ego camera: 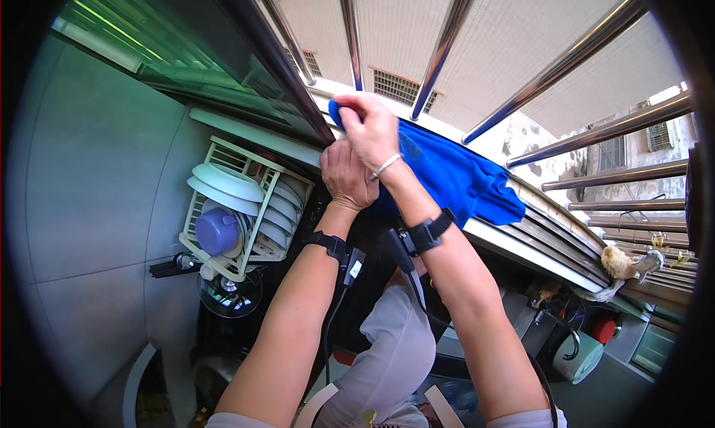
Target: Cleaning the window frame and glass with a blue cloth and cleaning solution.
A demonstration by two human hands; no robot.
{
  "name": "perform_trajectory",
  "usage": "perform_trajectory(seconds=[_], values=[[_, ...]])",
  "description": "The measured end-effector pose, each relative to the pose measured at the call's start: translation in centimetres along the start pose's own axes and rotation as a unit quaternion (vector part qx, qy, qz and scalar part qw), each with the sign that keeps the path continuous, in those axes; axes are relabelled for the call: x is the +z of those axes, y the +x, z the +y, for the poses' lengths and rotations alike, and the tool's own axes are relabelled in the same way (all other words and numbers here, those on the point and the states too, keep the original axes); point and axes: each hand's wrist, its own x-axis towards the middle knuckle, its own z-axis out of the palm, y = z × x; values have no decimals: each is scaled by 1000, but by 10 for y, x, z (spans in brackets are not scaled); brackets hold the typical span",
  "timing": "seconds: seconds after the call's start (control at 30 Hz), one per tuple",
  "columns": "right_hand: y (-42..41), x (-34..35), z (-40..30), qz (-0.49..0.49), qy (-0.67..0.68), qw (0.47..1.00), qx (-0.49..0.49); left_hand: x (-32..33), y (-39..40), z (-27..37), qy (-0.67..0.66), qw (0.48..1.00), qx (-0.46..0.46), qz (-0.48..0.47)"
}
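A blue cloth [447, 165] lies draped over the window sill and its metal sliding track [550, 235]. My right hand [371, 127], wearing a thin bracelet, pinches a small fold of blue cloth between thumb and fingers above the sill. Just below it is my left hand [347, 174], back upward, at the lower end of the dark window frame [279, 48]. Its fingertips are hidden, so what they grip does not show. Both forearms wear black straps with small cabled devices.
Metal bars [447, 43] stand beyond the sill. At left, a dish rack [251, 171] holds white bowls and a purple cup [217, 231], beside a glass lid [229, 297]. My raised knee [402, 322] is below my hands. A faucet [570, 338] is at lower right.
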Motion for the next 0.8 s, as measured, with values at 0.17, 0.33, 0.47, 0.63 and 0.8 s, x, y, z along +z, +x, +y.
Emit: perform_trajectory(seconds=[0.17,0.33,0.47,0.63,0.8], values=[[5,6,10,-174,-192,965,-25,4,-8,-2,8,1000,-14,3],[-3,7,13,-37,-128,972,-194,4,-7,0,-35,999,-25,14],[5,0,-1,-186,-147,969,-63,0,-8,-2,-6,999,-32,-28],[-24,-40,5,-38,-372,921,-112,0,1,0,2,1000,2,-11],[-37,-72,6,-28,-378,919,-104,-2,4,5,15,999,22,-22]])
